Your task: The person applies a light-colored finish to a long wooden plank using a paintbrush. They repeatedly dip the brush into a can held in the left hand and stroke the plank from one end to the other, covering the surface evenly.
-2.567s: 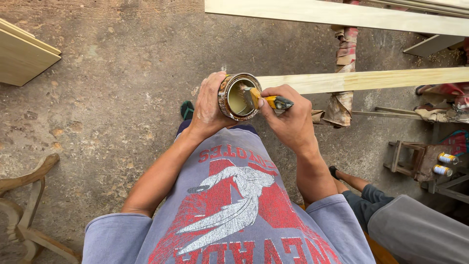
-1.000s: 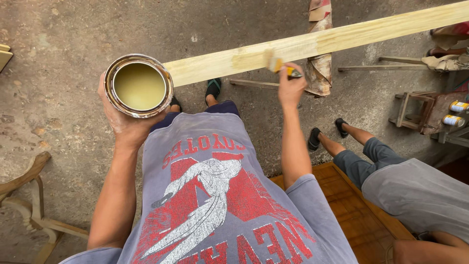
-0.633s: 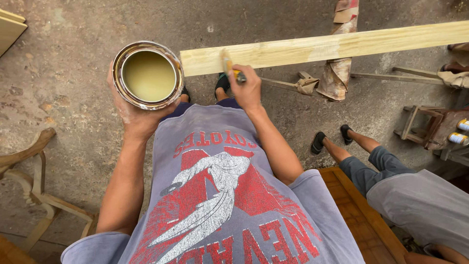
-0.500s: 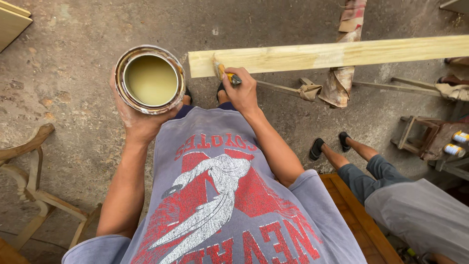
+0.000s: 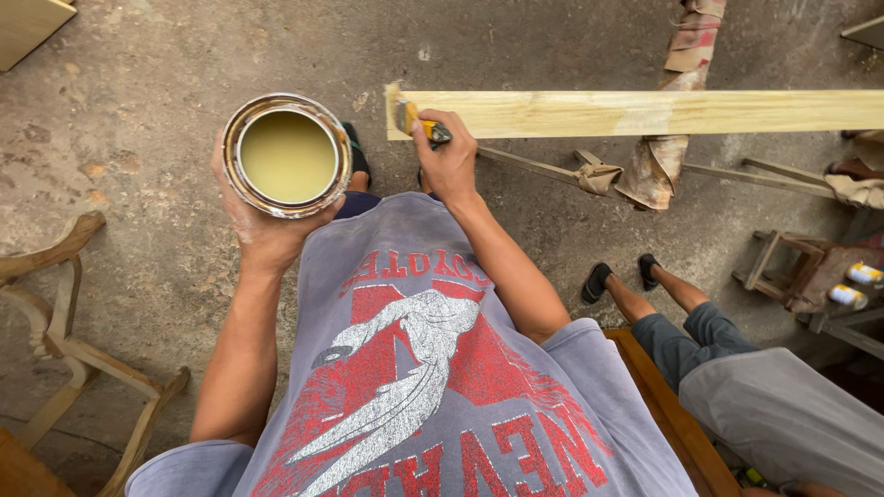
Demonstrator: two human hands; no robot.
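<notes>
My left hand (image 5: 262,235) cups an open round metal can (image 5: 287,155) from below; it holds pale yellowish liquid. My right hand (image 5: 448,158) grips a small brush with a yellow handle (image 5: 412,121), its bristles pressed on the left end of a long pale wooden plank (image 5: 645,112). The plank runs horizontally across the upper right, held up above the concrete floor. My grey shirt with a red and white print fills the lower middle.
Another person sits at the right on a brown wooden bench (image 5: 668,405), legs (image 5: 658,294) stretched out in black sandals. A curved wooden chair frame (image 5: 64,340) lies at the left. Rag-wrapped supports (image 5: 663,161), a small stool (image 5: 796,267) and spray cans (image 5: 852,285) are at the right.
My right hand has drawn the brush leftward along the plank to its left end. The can stays raised in my left hand.
</notes>
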